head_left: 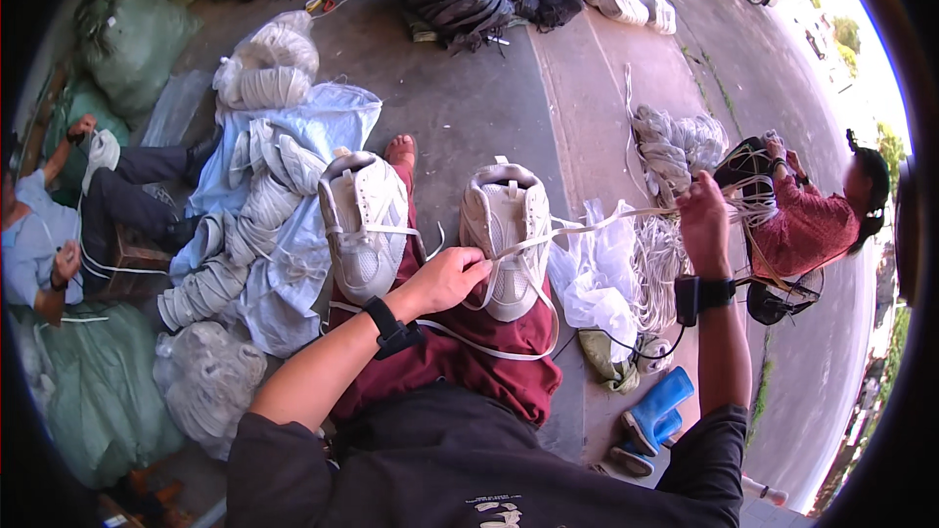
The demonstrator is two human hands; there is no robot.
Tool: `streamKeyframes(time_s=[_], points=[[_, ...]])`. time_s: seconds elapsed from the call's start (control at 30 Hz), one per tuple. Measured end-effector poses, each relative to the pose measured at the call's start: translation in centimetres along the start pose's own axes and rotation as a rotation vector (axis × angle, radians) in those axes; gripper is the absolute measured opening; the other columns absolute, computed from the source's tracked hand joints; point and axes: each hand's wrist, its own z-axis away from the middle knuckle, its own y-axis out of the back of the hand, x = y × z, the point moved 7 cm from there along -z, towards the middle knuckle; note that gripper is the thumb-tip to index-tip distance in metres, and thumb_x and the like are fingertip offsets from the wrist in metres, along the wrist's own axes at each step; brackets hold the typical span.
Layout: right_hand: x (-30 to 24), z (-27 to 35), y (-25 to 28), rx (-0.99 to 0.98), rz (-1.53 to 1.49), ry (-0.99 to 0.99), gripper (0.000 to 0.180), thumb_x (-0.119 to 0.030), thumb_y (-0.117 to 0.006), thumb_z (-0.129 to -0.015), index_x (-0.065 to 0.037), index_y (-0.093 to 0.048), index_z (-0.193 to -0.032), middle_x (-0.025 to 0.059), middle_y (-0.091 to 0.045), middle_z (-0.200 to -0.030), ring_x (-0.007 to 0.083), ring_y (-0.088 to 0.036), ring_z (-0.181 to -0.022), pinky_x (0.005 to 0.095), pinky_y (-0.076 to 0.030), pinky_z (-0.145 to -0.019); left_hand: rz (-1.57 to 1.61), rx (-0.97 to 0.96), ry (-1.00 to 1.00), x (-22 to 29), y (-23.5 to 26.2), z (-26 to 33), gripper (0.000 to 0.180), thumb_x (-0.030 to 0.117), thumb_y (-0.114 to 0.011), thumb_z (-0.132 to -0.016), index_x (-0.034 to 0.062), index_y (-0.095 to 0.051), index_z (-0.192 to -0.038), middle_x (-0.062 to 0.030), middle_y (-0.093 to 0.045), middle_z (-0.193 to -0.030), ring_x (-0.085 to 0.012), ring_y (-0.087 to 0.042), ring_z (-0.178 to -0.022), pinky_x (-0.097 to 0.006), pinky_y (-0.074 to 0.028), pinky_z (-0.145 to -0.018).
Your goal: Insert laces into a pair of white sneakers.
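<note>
Two off-white sneakers rest on my maroon-clad thighs, toes toward me. The left sneaker [367, 264] has a lace threaded through it, with an end trailing off its side. On the right sneaker [514, 298] the lower part of the front is laced. My left hand [445, 284] is closed on the pale shoelace [587, 225], its fingertips pinching it over that sneaker's front. Out to the right, my raised right hand [702, 210] grips the same lace, which runs nearly straight between both hands. Another loop of lace hangs across my lap below the shoe.
Bundled pale shoes [264, 220] lie on a light-blue cloth [279, 308] at left. Lace bundles [660, 269] and a clear plastic bag [597, 279] are at right, with blue boots [657, 411] nearer. Seated people [807, 205] work on both sides. Green sacks [108, 391] stand left.
</note>
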Motion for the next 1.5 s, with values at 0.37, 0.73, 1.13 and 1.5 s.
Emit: streamKeyframes(time_s=[0.37, 0.73, 1.13, 1.5], points=[[9.7, 10.7, -18.3, -0.851, 1.439, 0.360, 0.018, -0.024, -0.071, -0.084, -0.010, -0.065, -0.095, 0.0152, -0.066, -0.071, 0.0367, -0.066, -0.065, 0.0457, -0.051, -0.059, -0.274, 0.097, 0.019, 1.8, 0.5, 0.4, 0.031, 0.026, -0.058, -0.097, -0.0018, -0.064, -0.085, -0.0101, -0.066, -0.068, -0.0180, -0.063, -0.062, -0.033, -0.048, -0.061], [11.2, 10.9, -20.2, -1.088, 1.628, 0.318, 0.019, -0.023, -0.067, -0.085, -0.004, -0.060, -0.087, 0.0174, -0.065, -0.068, 0.0374, -0.066, -0.067, 0.0469, -0.051, -0.061, -0.358, 0.160, -0.093, 2.1, 0.9, 0.0, 0.028, 0.024, -0.059, -0.092, -0.0031, -0.065, -0.089, -0.0215, -0.065, -0.077, -0.0376, -0.066, -0.074, -0.042, -0.049, -0.066], [11.3, 8.7, -18.6, -1.032, 1.410, 0.046, 0.023, -0.023, -0.067, -0.087, 0.000, -0.064, -0.082, 0.0203, -0.061, -0.072, 0.0386, -0.063, -0.071, 0.0445, -0.049, -0.063, -0.219, 0.113, -0.092, 1.4, 1.0, -0.1, 0.031, 0.028, -0.058, -0.093, -0.0025, -0.064, -0.091, -0.0253, -0.065, -0.083, -0.0463, -0.062, -0.085, -0.049, -0.049, -0.073], [9.5, 5.5, -16.2, -0.709, 1.279, 0.014, 0.032, -0.021, -0.063, -0.093, 0.006, -0.055, -0.079, 0.0143, -0.037, -0.061, 0.0140, -0.034, -0.056, 0.0357, -0.034, -0.052, 0.242, -0.046, 0.226, -0.9, 0.8, 1.2, 0.022, 0.022, -0.058, -0.099, 0.0028, -0.064, -0.090, -0.0010, -0.059, -0.065, -0.0058, -0.052, -0.050, -0.022, -0.043, -0.047]])
